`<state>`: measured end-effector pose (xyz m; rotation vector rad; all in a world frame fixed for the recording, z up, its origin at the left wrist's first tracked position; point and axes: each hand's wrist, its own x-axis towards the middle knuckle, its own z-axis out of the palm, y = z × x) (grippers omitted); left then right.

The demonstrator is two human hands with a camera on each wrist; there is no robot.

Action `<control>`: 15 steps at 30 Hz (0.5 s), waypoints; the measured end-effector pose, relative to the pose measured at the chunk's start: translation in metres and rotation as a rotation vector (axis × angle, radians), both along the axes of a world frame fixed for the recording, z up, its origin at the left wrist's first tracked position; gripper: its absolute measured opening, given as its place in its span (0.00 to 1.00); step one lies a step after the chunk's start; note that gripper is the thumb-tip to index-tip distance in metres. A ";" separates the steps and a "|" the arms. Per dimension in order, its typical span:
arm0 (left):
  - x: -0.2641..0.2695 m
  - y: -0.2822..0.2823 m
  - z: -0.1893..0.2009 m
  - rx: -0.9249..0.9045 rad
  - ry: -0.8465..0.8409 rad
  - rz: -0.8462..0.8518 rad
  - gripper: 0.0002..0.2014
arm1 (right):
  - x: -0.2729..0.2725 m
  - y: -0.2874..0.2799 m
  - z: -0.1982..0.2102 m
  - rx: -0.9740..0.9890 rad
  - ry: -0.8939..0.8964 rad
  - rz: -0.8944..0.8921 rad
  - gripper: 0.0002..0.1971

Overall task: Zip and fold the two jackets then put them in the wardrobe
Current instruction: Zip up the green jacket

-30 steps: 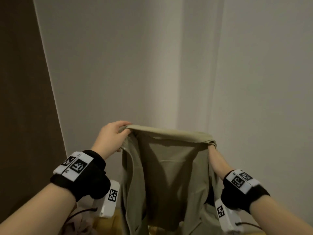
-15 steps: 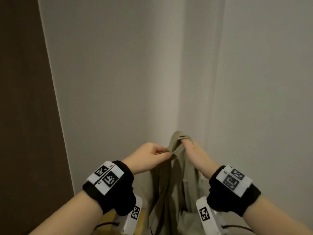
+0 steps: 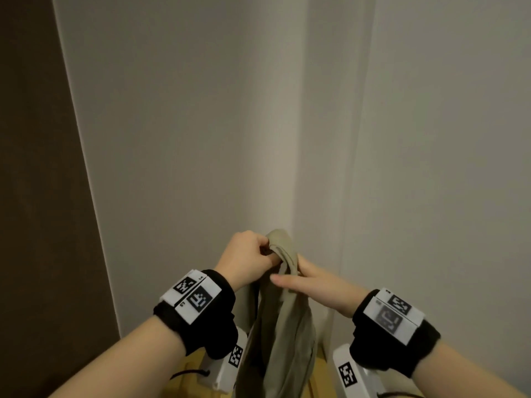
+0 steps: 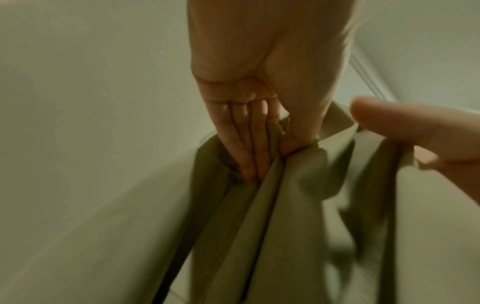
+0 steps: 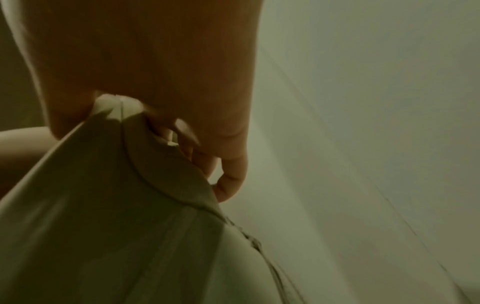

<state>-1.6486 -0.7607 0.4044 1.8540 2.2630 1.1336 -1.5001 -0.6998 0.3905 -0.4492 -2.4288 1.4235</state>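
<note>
left hand point(image 3: 249, 258) fist clamped on bunched top of khaki jacket point(image 3: 280, 326) | right hand point(image 3: 314, 285) pinching same fabric just beside | jacket hanging mid-air before pale wall corner point(image 3: 287, 139)

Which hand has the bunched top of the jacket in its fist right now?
The left hand: its fingers curl around the gathered top of the beige jacket. The right hand only pinches the fabric just below, thumb extended.

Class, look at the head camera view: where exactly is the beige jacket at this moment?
The beige jacket hangs low in the middle of the head view, gathered at its top between the left hand and the right hand, in front of the wall corner.
</note>
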 end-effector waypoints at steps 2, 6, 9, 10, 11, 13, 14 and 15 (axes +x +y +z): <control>-0.001 0.000 0.002 0.035 -0.031 0.015 0.08 | 0.004 0.002 -0.003 0.023 -0.031 0.014 0.36; -0.015 -0.003 0.009 0.184 -0.095 0.123 0.08 | 0.016 0.012 -0.012 0.072 -0.138 -0.020 0.34; -0.028 -0.008 0.018 0.248 -0.123 0.183 0.09 | 0.026 0.022 -0.019 0.090 -0.233 -0.102 0.23; -0.031 -0.010 0.021 0.261 -0.128 0.196 0.09 | 0.029 0.025 -0.022 0.091 -0.261 -0.123 0.23; -0.035 -0.011 0.024 0.279 -0.132 0.211 0.09 | 0.030 0.028 -0.024 0.100 -0.287 -0.140 0.23; -0.041 -0.013 0.028 0.317 -0.141 0.241 0.09 | 0.034 0.033 -0.030 0.167 -0.332 -0.183 0.20; -0.044 -0.013 0.031 0.334 -0.144 0.256 0.09 | 0.035 0.035 -0.033 0.214 -0.353 -0.218 0.18; -0.046 -0.014 0.032 0.348 -0.149 0.269 0.09 | 0.037 0.038 -0.036 0.247 -0.360 -0.264 0.15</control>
